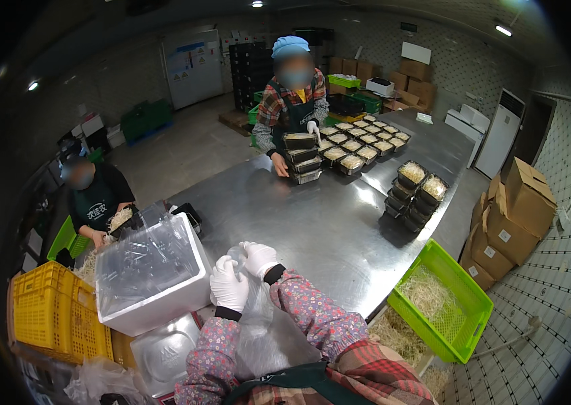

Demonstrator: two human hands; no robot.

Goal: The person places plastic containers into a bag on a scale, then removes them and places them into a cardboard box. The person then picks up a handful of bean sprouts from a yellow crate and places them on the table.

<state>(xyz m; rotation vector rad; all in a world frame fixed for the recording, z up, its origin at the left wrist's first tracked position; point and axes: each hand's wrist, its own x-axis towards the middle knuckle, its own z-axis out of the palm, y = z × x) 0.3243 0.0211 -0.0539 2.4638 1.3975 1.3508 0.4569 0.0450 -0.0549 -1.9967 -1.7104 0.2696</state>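
Note:
My left hand [229, 284] and my right hand [260, 259], both in white gloves, are close together over the near edge of a steel table [311, 243]. Between them they grip a piece of clear plastic [235, 252], which looks like film or a bag; its exact form is hard to make out. More clear plastic [260, 314] hangs below my hands in front of my apron. Left of my left hand stands a white foam box [156, 310] heaped with clear plastic lids or sheets [146, 266].
Black trays of pale sprouts [351, 146] cover the far table, with stacked trays [412, 195] at right. One co-worker [293, 101] handles a stack; another [95, 202] holds a tray. A green crate [467, 324], yellow crate [45, 309] and metal plate [166, 349] are near me.

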